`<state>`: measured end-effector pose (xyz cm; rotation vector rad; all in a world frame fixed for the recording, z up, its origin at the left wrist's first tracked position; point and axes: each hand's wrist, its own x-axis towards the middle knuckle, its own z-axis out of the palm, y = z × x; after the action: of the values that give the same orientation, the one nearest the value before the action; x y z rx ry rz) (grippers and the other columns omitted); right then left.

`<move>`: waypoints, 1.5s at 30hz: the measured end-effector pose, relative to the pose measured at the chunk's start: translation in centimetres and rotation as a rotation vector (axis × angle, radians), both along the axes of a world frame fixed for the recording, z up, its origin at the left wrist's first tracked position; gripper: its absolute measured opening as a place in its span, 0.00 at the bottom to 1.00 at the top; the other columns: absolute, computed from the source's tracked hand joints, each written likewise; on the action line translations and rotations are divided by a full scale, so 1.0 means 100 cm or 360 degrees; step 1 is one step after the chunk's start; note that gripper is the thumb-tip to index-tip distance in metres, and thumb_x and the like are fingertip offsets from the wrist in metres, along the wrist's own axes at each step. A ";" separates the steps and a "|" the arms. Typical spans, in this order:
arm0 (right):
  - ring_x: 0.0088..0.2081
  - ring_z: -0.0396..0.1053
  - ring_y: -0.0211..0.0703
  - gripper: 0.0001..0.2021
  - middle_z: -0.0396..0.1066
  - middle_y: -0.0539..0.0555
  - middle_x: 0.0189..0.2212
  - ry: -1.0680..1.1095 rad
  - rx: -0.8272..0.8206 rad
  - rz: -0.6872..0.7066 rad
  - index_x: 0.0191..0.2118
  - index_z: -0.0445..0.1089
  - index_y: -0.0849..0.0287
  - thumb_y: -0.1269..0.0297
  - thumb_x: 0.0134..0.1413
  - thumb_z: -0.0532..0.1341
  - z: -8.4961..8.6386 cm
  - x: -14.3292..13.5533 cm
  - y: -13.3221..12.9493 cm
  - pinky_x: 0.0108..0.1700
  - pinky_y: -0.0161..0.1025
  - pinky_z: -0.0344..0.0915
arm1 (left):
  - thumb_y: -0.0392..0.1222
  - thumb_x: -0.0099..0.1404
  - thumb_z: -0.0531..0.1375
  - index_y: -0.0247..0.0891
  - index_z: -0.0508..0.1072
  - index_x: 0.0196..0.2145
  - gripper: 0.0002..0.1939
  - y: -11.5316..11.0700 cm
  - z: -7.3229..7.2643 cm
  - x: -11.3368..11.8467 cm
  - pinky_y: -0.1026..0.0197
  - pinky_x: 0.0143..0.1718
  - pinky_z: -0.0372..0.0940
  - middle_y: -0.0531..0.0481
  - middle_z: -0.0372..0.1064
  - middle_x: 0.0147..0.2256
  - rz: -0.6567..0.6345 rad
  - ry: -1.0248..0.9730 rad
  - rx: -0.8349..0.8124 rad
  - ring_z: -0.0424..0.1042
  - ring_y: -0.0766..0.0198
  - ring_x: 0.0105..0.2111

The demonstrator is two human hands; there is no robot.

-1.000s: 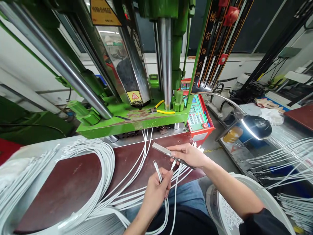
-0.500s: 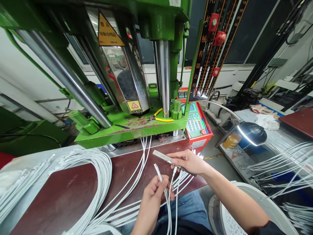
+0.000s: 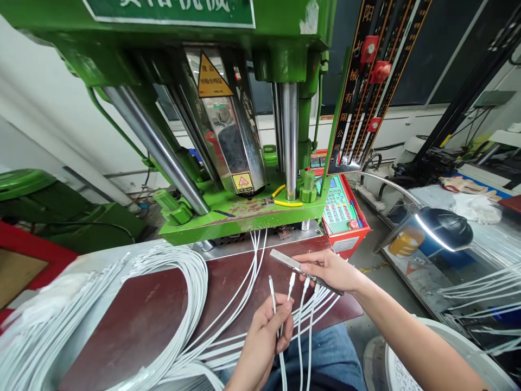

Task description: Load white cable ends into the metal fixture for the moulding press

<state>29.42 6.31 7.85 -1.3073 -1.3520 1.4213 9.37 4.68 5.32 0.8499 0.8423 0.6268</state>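
My left hand (image 3: 272, 326) is closed around white cables; two of their connector ends (image 3: 292, 280) stick up above my fingers, slightly apart. Pinched in my right hand (image 3: 329, 270) is a metal tool (image 3: 286, 259) with a flat silver blade-like end pointing left and dark handles. The tool is just above the connector ends and does not clearly touch them. More white cables with connectors (image 3: 306, 283) hang beside my left hand, below the tool. Beneath both hands lies a dark red board (image 3: 232, 277).
A green press (image 3: 252, 217) stands ahead, with yellow-handled pliers (image 3: 287, 203) on its ledge. Coiled white cables (image 3: 195, 282) lie at the left. At the right are a red control box (image 3: 345, 239), a lit lamp (image 3: 443, 228) and a white bucket (image 3: 448, 331).
The whole view has shifted, so things appear further right. The connector ends above my left hand have spread apart. My right hand still holds the tool.
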 end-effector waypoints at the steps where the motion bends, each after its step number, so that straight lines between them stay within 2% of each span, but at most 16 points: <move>1: 0.24 0.65 0.34 0.22 0.72 0.52 0.28 0.0016 0.0007 0.0015 0.52 0.70 0.59 0.53 0.55 0.60 0.000 -0.001 0.000 0.30 0.34 0.64 | 0.51 0.60 0.60 0.36 0.65 0.32 0.15 0.000 -0.001 0.000 0.68 0.16 0.38 0.60 0.57 0.14 -0.0006 0.0011 0.0004 0.45 0.77 0.13; 6: 0.24 0.65 0.34 0.21 0.72 0.51 0.27 0.0037 0.0045 0.0066 0.52 0.71 0.57 0.53 0.55 0.61 0.003 -0.003 -0.001 0.30 0.34 0.65 | 0.51 0.58 0.61 0.36 0.65 0.31 0.15 0.003 -0.005 0.001 0.68 0.15 0.37 0.59 0.58 0.13 -0.0004 0.0044 -0.0026 0.45 0.77 0.12; 11: 0.22 0.63 0.33 0.22 0.71 0.51 0.25 -0.0067 0.0069 0.0050 0.52 0.71 0.59 0.53 0.55 0.60 0.003 -0.003 0.001 0.27 0.33 0.63 | 0.51 0.58 0.61 0.36 0.65 0.32 0.15 0.008 -0.009 0.001 0.68 0.15 0.38 0.59 0.60 0.14 0.0022 0.0052 -0.0031 0.46 0.77 0.11; 18: 0.24 0.64 0.34 0.23 0.73 0.53 0.28 -0.0122 0.0082 0.0037 0.53 0.69 0.60 0.53 0.55 0.59 0.001 -0.007 0.004 0.29 0.33 0.64 | 0.53 0.59 0.60 0.36 0.64 0.31 0.16 0.008 -0.012 0.001 0.68 0.14 0.39 0.58 0.62 0.15 0.0110 0.0154 0.0107 0.48 0.77 0.11; 25: 0.24 0.65 0.36 0.23 0.73 0.52 0.27 -0.0260 0.0154 0.0057 0.55 0.68 0.61 0.55 0.56 0.59 0.003 -0.011 0.002 0.30 0.34 0.64 | 0.52 0.57 0.61 0.37 0.64 0.31 0.16 0.005 -0.007 0.002 0.69 0.14 0.40 0.59 0.62 0.15 0.0094 0.0105 0.0047 0.48 0.76 0.11; 27: 0.24 0.64 0.36 0.24 0.72 0.52 0.26 -0.0213 0.0135 0.0047 0.54 0.69 0.61 0.54 0.55 0.59 0.001 -0.009 0.003 0.29 0.35 0.64 | 0.52 0.58 0.61 0.37 0.65 0.31 0.16 0.005 -0.003 0.003 0.69 0.14 0.44 0.57 0.63 0.17 0.0061 0.0089 0.0064 0.51 0.75 0.11; 29: 0.23 0.64 0.35 0.24 0.72 0.51 0.25 -0.0153 0.0118 0.0036 0.54 0.69 0.61 0.53 0.55 0.60 -0.001 -0.006 0.003 0.29 0.35 0.64 | 0.52 0.59 0.61 0.36 0.66 0.31 0.15 0.006 0.000 0.002 0.67 0.17 0.53 0.54 0.67 0.21 0.0033 0.0071 0.0093 0.58 0.73 0.14; 31: 0.23 0.64 0.35 0.24 0.72 0.52 0.27 -0.0107 0.0091 0.0034 0.54 0.69 0.60 0.53 0.54 0.60 -0.002 -0.002 0.004 0.29 0.35 0.64 | 0.51 0.59 0.61 0.36 0.67 0.31 0.15 0.006 0.000 0.000 0.65 0.23 0.60 0.52 0.70 0.25 0.0067 0.0096 0.0122 0.64 0.69 0.19; 33: 0.23 0.64 0.35 0.24 0.72 0.52 0.27 -0.0115 0.0087 0.0032 0.53 0.70 0.60 0.52 0.54 0.60 -0.002 0.002 0.004 0.29 0.34 0.64 | 0.52 0.59 0.61 0.35 0.68 0.30 0.15 0.007 -0.004 -0.005 0.64 0.28 0.62 0.50 0.71 0.27 0.0153 0.0185 0.0194 0.67 0.67 0.23; 35: 0.24 0.64 0.35 0.23 0.72 0.52 0.27 -0.0141 0.0106 0.0043 0.53 0.70 0.60 0.53 0.55 0.60 -0.001 0.005 0.004 0.29 0.34 0.64 | 0.52 0.60 0.60 0.35 0.69 0.30 0.16 0.009 -0.008 -0.010 0.65 0.28 0.61 0.51 0.70 0.25 0.0207 0.0313 0.0320 0.67 0.68 0.23; 38: 0.24 0.64 0.34 0.23 0.72 0.52 0.28 -0.0148 0.0106 0.0072 0.53 0.70 0.59 0.52 0.55 0.60 -0.002 0.007 0.003 0.29 0.34 0.64 | 0.54 0.62 0.57 0.34 0.72 0.36 0.18 0.011 -0.011 -0.016 0.67 0.21 0.53 0.57 0.62 0.16 0.0148 0.0452 0.0422 0.58 0.71 0.16; 41: 0.24 0.65 0.34 0.23 0.73 0.52 0.29 -0.0082 0.0075 0.0106 0.53 0.69 0.57 0.51 0.55 0.60 -0.004 0.005 0.003 0.31 0.35 0.65 | 0.57 0.60 0.58 0.32 0.73 0.40 0.23 0.012 -0.008 -0.017 0.67 0.17 0.43 0.61 0.51 0.13 0.0051 0.0416 0.0321 0.47 0.73 0.14; 45: 0.24 0.65 0.35 0.23 0.72 0.52 0.29 -0.0084 0.0057 0.0142 0.52 0.70 0.57 0.51 0.54 0.60 -0.004 0.001 0.003 0.31 0.35 0.66 | 0.57 0.57 0.60 0.30 0.73 0.38 0.24 0.013 -0.005 -0.013 0.66 0.17 0.37 0.61 0.48 0.12 0.0022 0.0313 0.0204 0.42 0.74 0.14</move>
<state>29.56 6.60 7.44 -1.2837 -1.4808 1.4245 8.03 5.97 4.81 1.0349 0.9943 0.6211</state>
